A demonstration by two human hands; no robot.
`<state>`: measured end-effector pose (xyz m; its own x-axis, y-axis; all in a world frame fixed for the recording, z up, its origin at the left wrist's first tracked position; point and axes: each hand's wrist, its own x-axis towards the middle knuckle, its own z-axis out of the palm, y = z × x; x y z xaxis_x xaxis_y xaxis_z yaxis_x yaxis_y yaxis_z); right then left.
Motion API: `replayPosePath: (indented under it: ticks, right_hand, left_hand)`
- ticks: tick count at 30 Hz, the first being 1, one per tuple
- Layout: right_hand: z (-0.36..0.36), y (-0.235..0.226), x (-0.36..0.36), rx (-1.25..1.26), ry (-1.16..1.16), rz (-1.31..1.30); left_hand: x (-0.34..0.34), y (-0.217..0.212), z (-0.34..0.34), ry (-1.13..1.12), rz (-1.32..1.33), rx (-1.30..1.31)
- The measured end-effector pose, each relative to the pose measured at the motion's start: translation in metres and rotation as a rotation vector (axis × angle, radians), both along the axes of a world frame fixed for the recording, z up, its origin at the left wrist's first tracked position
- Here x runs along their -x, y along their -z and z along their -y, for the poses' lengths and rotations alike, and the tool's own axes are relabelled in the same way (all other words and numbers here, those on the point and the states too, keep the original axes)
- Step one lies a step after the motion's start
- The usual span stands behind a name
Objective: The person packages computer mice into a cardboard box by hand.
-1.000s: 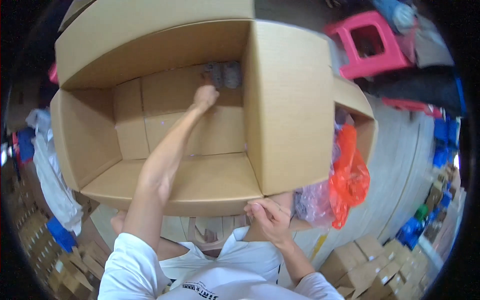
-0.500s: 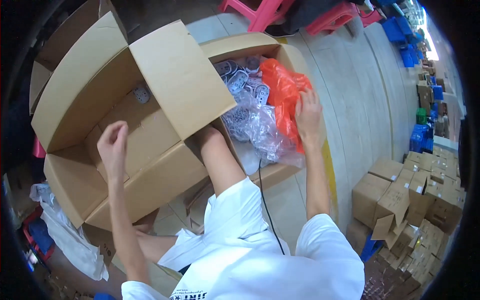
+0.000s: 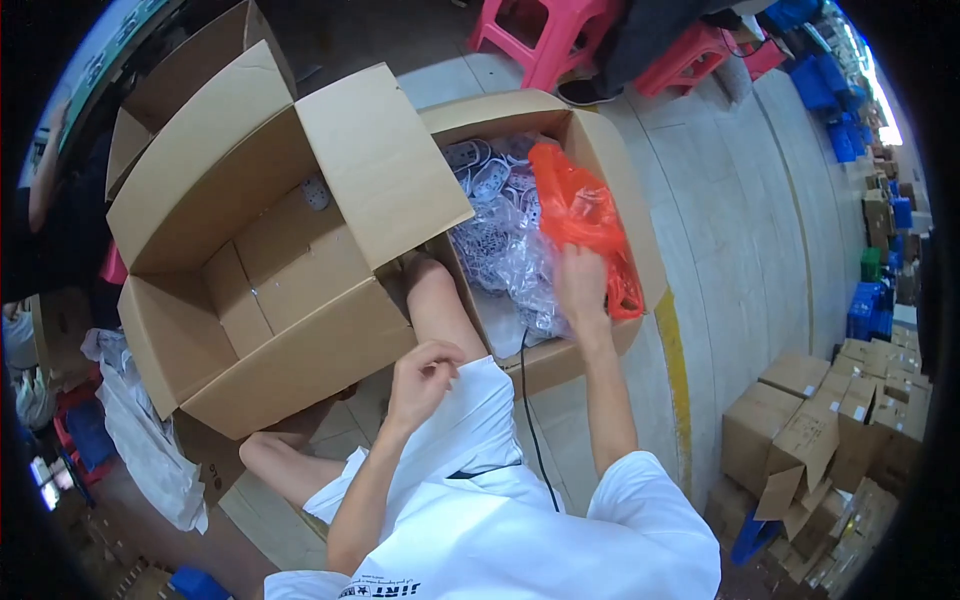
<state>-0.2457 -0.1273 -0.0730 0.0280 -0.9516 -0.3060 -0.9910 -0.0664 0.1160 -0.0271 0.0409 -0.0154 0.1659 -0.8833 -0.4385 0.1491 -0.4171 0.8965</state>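
Note:
My right hand [image 3: 582,285] is closed on the lower part of a red plastic bag [image 3: 578,200], which lies crumpled in the right-hand cardboard box [image 3: 640,240]. Beside the bag are clear plastic wrap [image 3: 535,270] and several pale oval pieces with dark markings [image 3: 490,180]; their kind is unclear. My left hand [image 3: 420,380] hovers by my knee with its fingers curled and nothing visible in them. To the left stands a larger open cardboard box [image 3: 275,365], with one pale oval piece [image 3: 315,193] against its far inner wall.
A flap [image 3: 385,160] of the larger box reaches toward the other box. A black cable [image 3: 535,430] runs down to my shirt. Pink stools [image 3: 545,40] and a person's leg are at the back. Stacked cartons [image 3: 770,410] stand right; a white plastic sheet [image 3: 145,430] hangs left.
My left hand has moved from above the larger box down and right to near my knee. My right hand has shifted left onto the red bag and closed on it. The view has shifted slightly.

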Motion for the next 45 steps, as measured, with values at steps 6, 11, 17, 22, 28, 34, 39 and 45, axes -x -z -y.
replayPosePath:
  ticks: [6,11,17,22,28,34,39,45]
  right_hand:
    - [0.128,0.11,-0.042,0.408,-0.189,0.895]
    - [0.184,0.169,-0.064,0.185,0.105,0.531]
    - [0.142,0.033,-0.033,0.56,0.13,1.102]
    - [0.001,-0.089,-0.043,-0.098,-0.144,1.281]
    - [-0.064,-0.035,-0.015,-0.309,0.409,1.533]
    - [0.006,0.108,-0.031,0.253,-0.298,1.13]
    - [0.037,0.187,-0.048,0.055,-0.107,0.822]
    - [0.036,0.191,-0.046,-0.1,0.061,0.626]
  left_hand:
    - [0.013,-0.001,0.011,0.071,0.013,-0.038]
    - [-0.022,-0.001,0.016,-0.009,0.101,-0.113]
    - [-0.038,-0.022,0.047,-0.092,-0.198,-0.125]
    - [-0.004,0.026,0.046,-0.149,-0.43,0.158]
    - [-0.013,-0.02,0.006,0.215,-0.61,-0.125]
    - [-0.023,-0.016,-0.053,0.008,-0.7,-0.12]
    - [-0.029,-0.025,-0.063,-0.075,-0.681,-0.103]
    - [-0.041,-0.019,-0.059,-0.157,-0.657,-0.104]
